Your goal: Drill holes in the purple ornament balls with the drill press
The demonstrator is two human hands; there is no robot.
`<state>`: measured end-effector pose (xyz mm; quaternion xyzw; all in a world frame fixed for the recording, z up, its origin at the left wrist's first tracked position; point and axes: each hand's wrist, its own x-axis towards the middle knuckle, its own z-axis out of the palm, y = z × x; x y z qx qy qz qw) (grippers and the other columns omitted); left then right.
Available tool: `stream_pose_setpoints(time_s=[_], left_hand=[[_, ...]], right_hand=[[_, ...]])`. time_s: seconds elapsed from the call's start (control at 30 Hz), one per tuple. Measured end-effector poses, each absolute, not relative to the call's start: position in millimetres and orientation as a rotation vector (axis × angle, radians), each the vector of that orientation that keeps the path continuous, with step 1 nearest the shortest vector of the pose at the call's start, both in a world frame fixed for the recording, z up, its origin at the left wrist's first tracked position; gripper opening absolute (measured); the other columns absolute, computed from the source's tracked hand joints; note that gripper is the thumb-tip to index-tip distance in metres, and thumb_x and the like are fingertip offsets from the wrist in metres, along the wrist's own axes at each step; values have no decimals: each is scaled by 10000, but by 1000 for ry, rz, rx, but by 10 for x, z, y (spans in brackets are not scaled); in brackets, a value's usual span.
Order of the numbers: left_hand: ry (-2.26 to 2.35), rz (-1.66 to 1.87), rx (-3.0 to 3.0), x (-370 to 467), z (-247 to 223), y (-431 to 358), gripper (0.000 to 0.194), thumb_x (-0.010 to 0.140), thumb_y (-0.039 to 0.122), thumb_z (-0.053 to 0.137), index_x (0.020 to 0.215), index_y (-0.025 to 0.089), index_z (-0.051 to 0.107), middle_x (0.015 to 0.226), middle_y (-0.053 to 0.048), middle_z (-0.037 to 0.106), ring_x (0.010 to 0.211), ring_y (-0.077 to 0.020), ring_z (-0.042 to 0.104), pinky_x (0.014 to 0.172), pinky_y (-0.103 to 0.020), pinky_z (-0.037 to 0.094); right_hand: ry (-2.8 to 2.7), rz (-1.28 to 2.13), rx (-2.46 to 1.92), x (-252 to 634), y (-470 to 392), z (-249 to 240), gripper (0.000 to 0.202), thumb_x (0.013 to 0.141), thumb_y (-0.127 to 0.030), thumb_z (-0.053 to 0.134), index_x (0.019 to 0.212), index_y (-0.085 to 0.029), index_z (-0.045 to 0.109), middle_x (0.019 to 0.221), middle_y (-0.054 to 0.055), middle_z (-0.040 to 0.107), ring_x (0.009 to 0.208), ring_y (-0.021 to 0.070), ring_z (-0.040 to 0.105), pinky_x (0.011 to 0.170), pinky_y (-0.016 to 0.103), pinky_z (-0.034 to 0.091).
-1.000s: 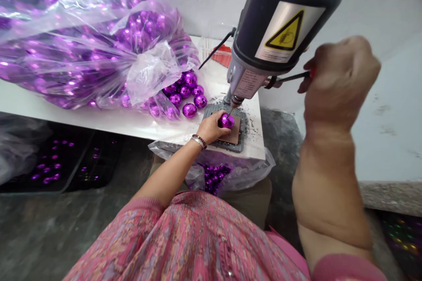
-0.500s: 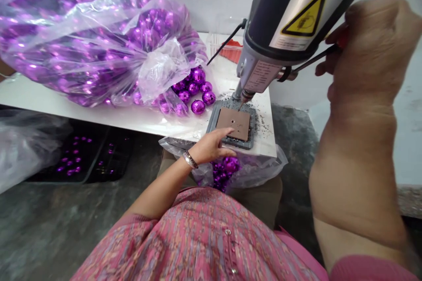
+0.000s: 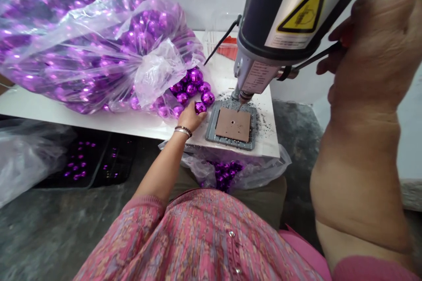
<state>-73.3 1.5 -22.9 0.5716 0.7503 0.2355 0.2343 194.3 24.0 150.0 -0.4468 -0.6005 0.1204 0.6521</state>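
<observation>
Left hand (image 3: 190, 119) has shifted from drill base (image 3: 212, 125) to the bench (image 3: 148, 126), grip closed round a purple ball (image 3: 200, 107) beside loose balls (image 3: 196, 76), right hand (image 3: 379, 46) wrapped on lever (image 3: 318, 56); lower bag's (image 3: 263, 171) batch looks done, big bag's (image 3: 75, 13) plenty left.

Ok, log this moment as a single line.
left hand: at purple ball, grip unclear | right hand: gripping drill lever | brown pad: on gray base | large plastic bag: purple balls inside

Pad (image 3: 234, 127): open from front; bit (image 3: 241, 104) hangs over its rear, drill (image 3: 283, 30) higher; balls (image 3: 191, 90), then bag (image 3: 82, 48), to its left.
</observation>
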Motion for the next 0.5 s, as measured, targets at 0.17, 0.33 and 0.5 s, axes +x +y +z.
stream_pose_setpoints(time_s=[0.17, 0.33, 0.5], left_hand=[[1527, 1030, 1392, -688, -228, -177, 602, 786, 362, 663, 1358, 201, 571, 1247, -94, 686, 1024, -212, 681, 870, -326, 574], [1294, 882, 1268, -531, -112, -226, 735, 761, 349, 732, 1442, 190, 503, 1136, -94, 698, 858, -175, 678, 720, -288, 557], [1404, 830, 1288, -302, -36, -150, 484, 815, 258, 732, 1254, 128, 577, 911, -38, 687, 676, -112, 627, 653, -246, 513]], right_hand=[[-1391, 265, -997, 1943, 257, 1497, 272, 953, -299, 422, 737, -152, 497, 602, -26, 380, 660, 49, 525, 604, 194, 373], [-1387, 280, -1081, 1893, 181, 1558, 267, 965, -316, 395, 759, -150, 431, 678, -23, 412, 665, 4, 454, 562, 128, 316], [-1400, 281, -1177, 1856, 123, 1641, 270, 980, -312, 400, 756, -163, 375, 667, -47, 409, 582, -34, 376, 525, 108, 263]])
